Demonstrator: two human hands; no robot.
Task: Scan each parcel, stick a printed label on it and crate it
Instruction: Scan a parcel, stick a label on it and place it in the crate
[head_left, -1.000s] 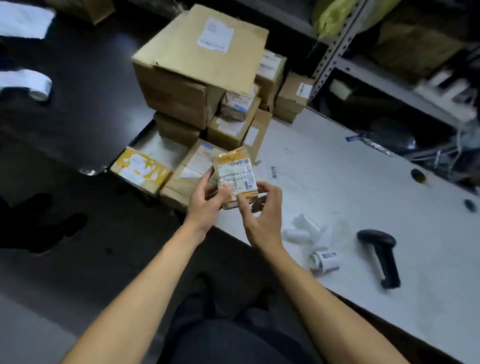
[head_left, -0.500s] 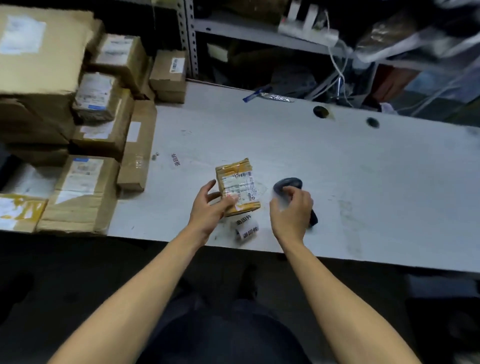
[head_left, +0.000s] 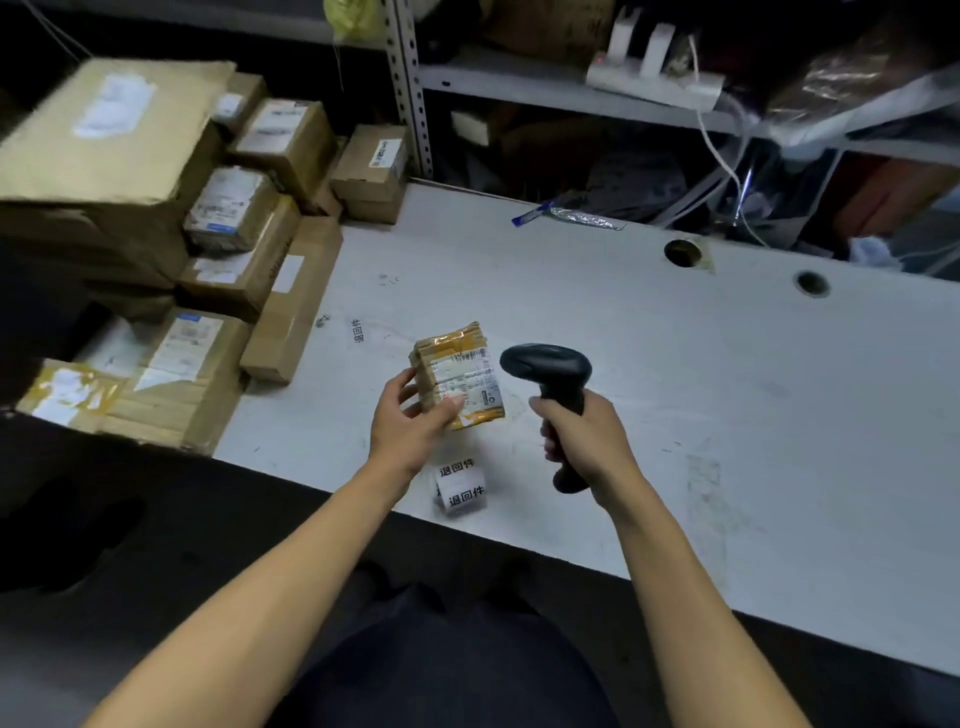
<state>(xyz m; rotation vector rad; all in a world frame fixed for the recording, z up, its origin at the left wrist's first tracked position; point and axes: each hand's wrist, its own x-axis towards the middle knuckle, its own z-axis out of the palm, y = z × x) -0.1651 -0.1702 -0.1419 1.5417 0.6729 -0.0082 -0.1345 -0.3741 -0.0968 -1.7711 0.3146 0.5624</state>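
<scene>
My left hand (head_left: 410, 426) grips a small taped cardboard parcel (head_left: 460, 374) by its lower left corner, its white shipping label facing up, just above the white table (head_left: 675, 395). My right hand (head_left: 587, 441) holds a black handheld barcode scanner (head_left: 550, 374) by its handle, with the scanner head close to the parcel's right edge. A small roll of printed white labels (head_left: 462, 491) lies on the table near its front edge, below the parcel.
A stack of cardboard parcels (head_left: 208, 249) fills the table's left end, a large box (head_left: 109, 135) on top. Metal shelving (head_left: 545, 93) with cables and a power strip (head_left: 649, 78) runs behind. Two cable holes (head_left: 683, 253) pierce the tabletop at the back.
My right hand has lifted the scanner off the table and brought its head beside the parcel. My left hand still holds the parcel, now raised slightly.
</scene>
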